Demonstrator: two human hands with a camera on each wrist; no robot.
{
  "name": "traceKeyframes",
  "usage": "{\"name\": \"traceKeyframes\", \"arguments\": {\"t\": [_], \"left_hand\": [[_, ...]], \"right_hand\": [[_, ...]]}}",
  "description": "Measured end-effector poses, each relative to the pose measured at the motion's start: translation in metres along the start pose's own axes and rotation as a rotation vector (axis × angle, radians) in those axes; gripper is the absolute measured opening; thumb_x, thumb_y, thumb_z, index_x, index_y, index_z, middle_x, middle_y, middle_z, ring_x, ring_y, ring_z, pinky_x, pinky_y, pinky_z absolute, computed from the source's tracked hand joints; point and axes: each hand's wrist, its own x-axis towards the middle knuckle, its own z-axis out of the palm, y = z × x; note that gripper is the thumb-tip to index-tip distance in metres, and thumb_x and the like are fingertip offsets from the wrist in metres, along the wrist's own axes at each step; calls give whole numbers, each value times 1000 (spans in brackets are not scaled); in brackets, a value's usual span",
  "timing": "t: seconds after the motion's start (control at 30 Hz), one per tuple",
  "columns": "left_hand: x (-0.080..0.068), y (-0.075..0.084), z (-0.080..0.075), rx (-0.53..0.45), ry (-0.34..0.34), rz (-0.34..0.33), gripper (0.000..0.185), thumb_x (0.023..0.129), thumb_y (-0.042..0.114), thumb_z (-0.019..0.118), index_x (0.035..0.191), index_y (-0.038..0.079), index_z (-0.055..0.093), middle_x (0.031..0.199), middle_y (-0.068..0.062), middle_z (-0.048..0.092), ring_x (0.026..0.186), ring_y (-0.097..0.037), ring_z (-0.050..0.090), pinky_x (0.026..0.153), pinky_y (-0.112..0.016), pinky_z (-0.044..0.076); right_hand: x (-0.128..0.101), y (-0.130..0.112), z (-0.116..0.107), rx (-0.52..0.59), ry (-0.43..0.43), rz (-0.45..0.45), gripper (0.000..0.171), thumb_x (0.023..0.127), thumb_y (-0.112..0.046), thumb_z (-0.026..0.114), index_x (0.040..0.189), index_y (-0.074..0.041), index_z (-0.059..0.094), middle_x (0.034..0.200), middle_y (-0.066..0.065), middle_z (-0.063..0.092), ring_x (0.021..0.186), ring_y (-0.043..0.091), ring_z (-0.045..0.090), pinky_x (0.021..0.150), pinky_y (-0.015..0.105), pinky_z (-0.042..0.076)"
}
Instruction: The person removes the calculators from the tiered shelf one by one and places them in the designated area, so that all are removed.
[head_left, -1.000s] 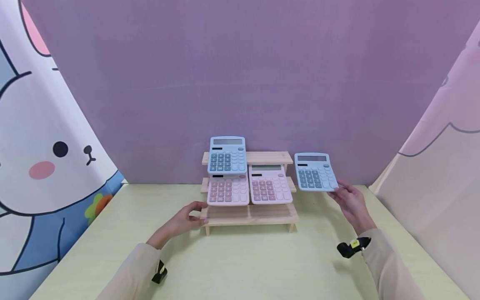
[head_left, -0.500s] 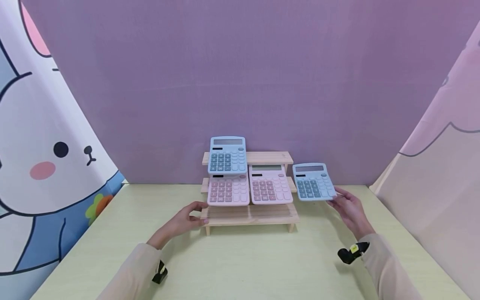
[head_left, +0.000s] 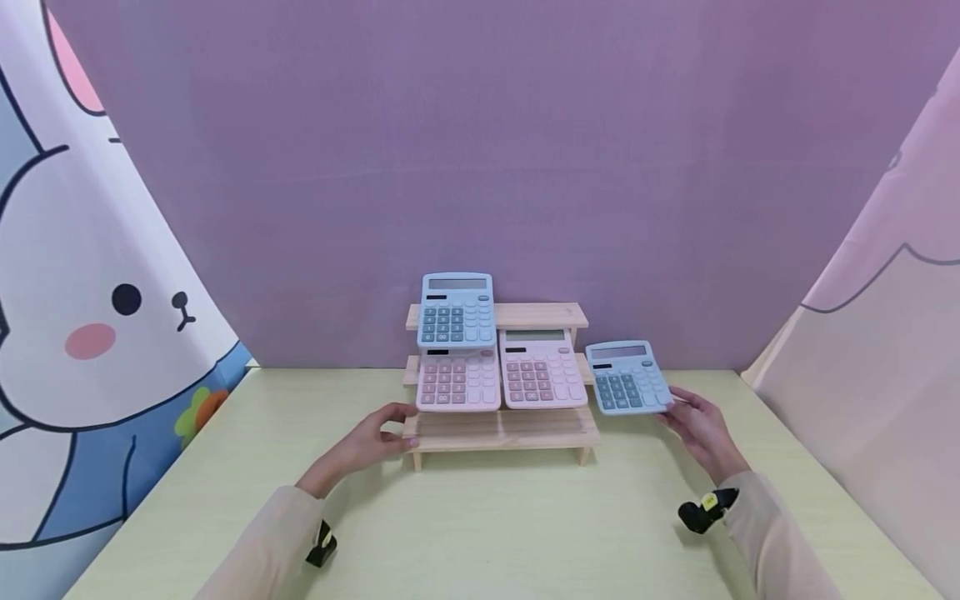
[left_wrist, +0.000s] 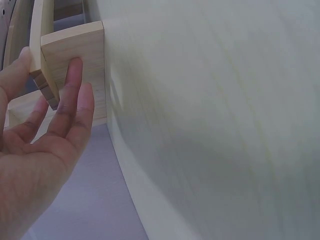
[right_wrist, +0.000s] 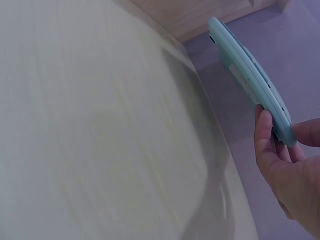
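My right hand [head_left: 702, 433] pinches a blue calculator [head_left: 628, 377] by its lower right corner, to the right of a three-step wooden rack [head_left: 502, 429]. In the right wrist view the calculator [right_wrist: 255, 77] is edge-on, thumb on one face and fingers on the other, raised off the table. My left hand [head_left: 367, 442] grips the left end of the rack's lowest step; the left wrist view has the thumb on one side of the board [left_wrist: 44, 65] and fingers beneath. Another blue calculator [head_left: 456, 310] leans on the top step at left. Two pink calculators [head_left: 457, 381] stand side by side on the middle step.
The rack stands on a pale green table [head_left: 510, 525], close to a purple backdrop [head_left: 480, 150]. A cartoon-printed cloth [head_left: 97, 300] borders the left side, and a pink and cream cloth [head_left: 877, 375] the right.
My right hand has lowered the blue calculator beside the rack, shifting it slightly left. The left hand keeps its grip on the rack, which stays in place.
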Motion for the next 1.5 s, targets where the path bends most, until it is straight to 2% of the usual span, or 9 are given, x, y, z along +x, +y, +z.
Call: {"name": "traceKeyframes", "arguments": {"t": [0.23,0.63,0.87,1.3,1.5], "left_hand": [[0,1,0,9,7,4,60,83,28,67,131,5,40,125,-19,44,102,-30,59,83,-35,52],[-1,1,0,6,3,5,59,83,28,67,131,6,41,124,-18,44,101,-28,59,83,-35,52],[0,1,0,11,8,0,60,82,29,68,131,5,41,124,-18,45,98,-25,59,81,-33,53],[0,1,0,18,11,3,61,82,29,68,131,4,41,123,-18,45,99,-26,59,82,-34,52],[0,1,1,19,11,1,61,82,30,68,131,5,41,123,-17,45,100,-26,59,83,-35,52]], "right_hand": [[3,5,-2,-53,-7,3,56,92,6,40,140,11,12,90,-7,60,86,4,60,88,24,50],[10,15,-4,-83,17,1,51,91,7,41,136,12,18,88,-7,59,83,3,59,81,22,52],[12,19,-6,-115,28,7,54,91,8,40,138,13,14,90,-6,56,83,2,58,80,21,52],[12,20,-3,-213,63,-8,54,89,8,39,136,16,15,93,1,54,80,2,58,77,20,53],[11,18,-3,-257,70,11,55,89,7,41,137,15,15,102,8,52,81,2,58,79,21,53]]}}
